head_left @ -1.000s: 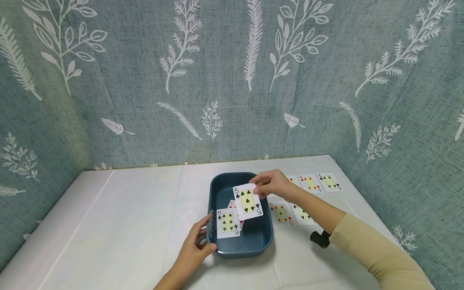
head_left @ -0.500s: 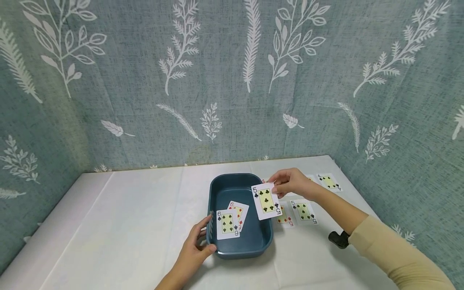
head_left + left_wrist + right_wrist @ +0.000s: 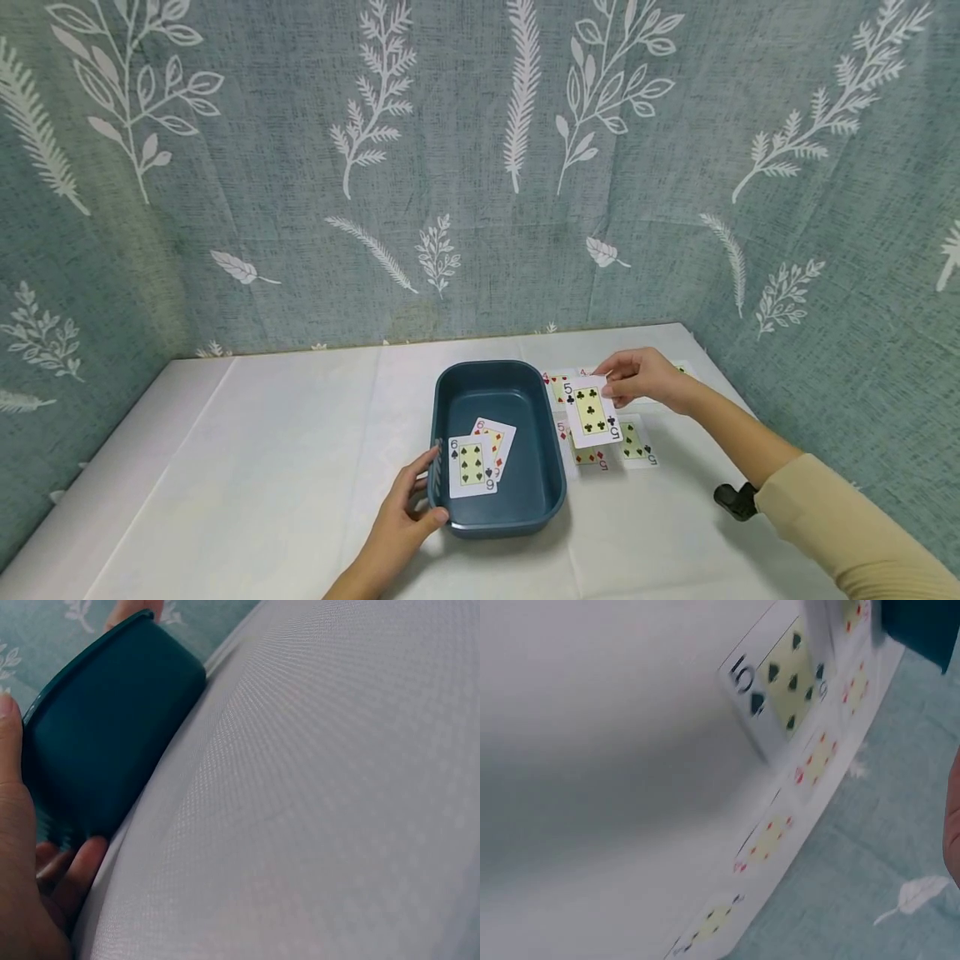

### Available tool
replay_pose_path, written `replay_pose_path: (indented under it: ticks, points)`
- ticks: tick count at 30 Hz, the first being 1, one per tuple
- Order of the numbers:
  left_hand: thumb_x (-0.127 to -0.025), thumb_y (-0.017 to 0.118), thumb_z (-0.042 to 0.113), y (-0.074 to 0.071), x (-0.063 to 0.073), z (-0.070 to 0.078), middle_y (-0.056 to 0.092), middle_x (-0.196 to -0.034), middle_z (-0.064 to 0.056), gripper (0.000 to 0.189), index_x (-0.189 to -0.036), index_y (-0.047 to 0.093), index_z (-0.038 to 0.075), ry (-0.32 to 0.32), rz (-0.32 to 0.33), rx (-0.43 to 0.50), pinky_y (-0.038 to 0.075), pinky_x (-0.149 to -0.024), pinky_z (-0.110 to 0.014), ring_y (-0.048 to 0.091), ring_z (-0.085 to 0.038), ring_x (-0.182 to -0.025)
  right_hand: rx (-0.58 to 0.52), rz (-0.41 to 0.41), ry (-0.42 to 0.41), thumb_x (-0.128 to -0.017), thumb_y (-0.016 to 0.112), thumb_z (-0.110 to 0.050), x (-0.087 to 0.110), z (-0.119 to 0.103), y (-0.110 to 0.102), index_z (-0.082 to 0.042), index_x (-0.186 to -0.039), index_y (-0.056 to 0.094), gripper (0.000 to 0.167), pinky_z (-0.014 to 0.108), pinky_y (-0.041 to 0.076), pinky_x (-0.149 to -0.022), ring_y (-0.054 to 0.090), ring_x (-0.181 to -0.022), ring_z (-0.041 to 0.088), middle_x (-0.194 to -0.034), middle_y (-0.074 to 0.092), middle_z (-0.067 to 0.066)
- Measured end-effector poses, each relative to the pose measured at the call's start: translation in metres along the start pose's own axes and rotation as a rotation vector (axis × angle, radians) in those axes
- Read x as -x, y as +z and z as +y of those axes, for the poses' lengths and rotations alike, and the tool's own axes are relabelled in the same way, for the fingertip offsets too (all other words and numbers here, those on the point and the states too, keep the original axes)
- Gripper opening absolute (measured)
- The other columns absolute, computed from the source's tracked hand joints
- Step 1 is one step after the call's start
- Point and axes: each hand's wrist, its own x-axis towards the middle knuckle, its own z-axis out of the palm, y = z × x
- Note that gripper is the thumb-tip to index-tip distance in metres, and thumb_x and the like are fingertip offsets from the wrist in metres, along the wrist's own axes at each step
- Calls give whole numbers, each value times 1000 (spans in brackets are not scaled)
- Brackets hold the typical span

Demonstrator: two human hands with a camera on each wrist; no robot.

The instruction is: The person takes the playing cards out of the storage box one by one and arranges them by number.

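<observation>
My right hand (image 3: 641,379) pinches the five of clubs (image 3: 591,412) by its upper right side, holding it above the table's right half. Below that card, the five of diamonds (image 3: 588,461) is partly covered, and the five of spades (image 3: 637,446) lies beside it, also seen in the right wrist view as a five of spades (image 3: 787,682). My left hand (image 3: 402,508) grips the left side of a dark blue bin (image 3: 555,500), thumb at the near corner, fingers along the outer wall. Inside the bin, a six of spades (image 3: 471,475) overlaps a red six (image 3: 501,435).
Behind the fives runs a row of fours, among them a red four (image 3: 557,388); my right hand hides part of it. A white cloth (image 3: 262,483) covers the table. Patterned fabric (image 3: 465,167) stands along the back and sides. A small black object (image 3: 735,502) shows by the right sleeve.
My right hand has carried the five of clubs rightward, from over the bin to above the other fives. The red six in the bin is now less covered. My left hand has stayed put.
</observation>
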Motion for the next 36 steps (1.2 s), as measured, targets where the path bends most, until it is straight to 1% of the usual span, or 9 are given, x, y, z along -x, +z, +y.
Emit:
replay_pose_path:
  ticks: [6,11,16,22,27,32,36]
  points:
    - [-81,74,12,-1,1,-2,44,-138,-7,73,-143,39,28,17,3,13,50,-76,-26,52,-28,-116,10,-23,42,-84,71,-10,12,8,-17,12,-117,56,43,43,55,-73,65,-70,15,-83,69,2]
    - [-81,74,13,-2,1,-1,43,-139,-6,72,-143,39,28,-1,3,22,50,-77,-26,52,-28,-116,-3,-20,49,-85,69,-8,21,16,-31,13,-117,55,41,39,55,-72,65,-71,14,-84,69,1]
    - [-82,73,16,-2,1,0,42,-139,-5,71,-143,39,30,-27,1,5,50,-77,-25,52,-27,-117,-30,-10,72,-85,68,-6,30,20,-41,13,-116,54,39,35,55,-70,66,-71,14,-84,70,0]
    - [-82,74,16,-1,2,0,43,-140,-6,71,-143,39,28,-25,-2,1,50,-76,-26,51,-27,-117,-53,8,100,-85,68,-5,40,27,-50,12,-115,55,36,33,55,-69,66,-72,14,-86,70,0]
    - [-81,74,15,-1,3,0,43,-139,-6,72,-143,40,27,-31,-3,12,50,-76,-25,51,-28,-118,-39,30,124,-86,68,-8,46,35,-56,11,-115,55,37,34,55,-70,67,-74,15,-87,70,-1]
    - [-81,74,15,-1,2,-1,42,-140,-6,71,-141,40,30,-23,1,17,50,-76,-25,51,-29,-118,5,52,138,-87,67,-8,52,41,-61,16,-119,51,43,33,55,-69,66,-74,14,-88,69,0]
    - [-81,74,13,-1,0,-1,43,-139,-7,72,-142,40,30,-3,7,15,50,-76,-26,52,-29,-117,33,71,159,-86,67,-8,56,44,-66,17,-119,50,45,32,55,-67,66,-73,14,-87,68,3]
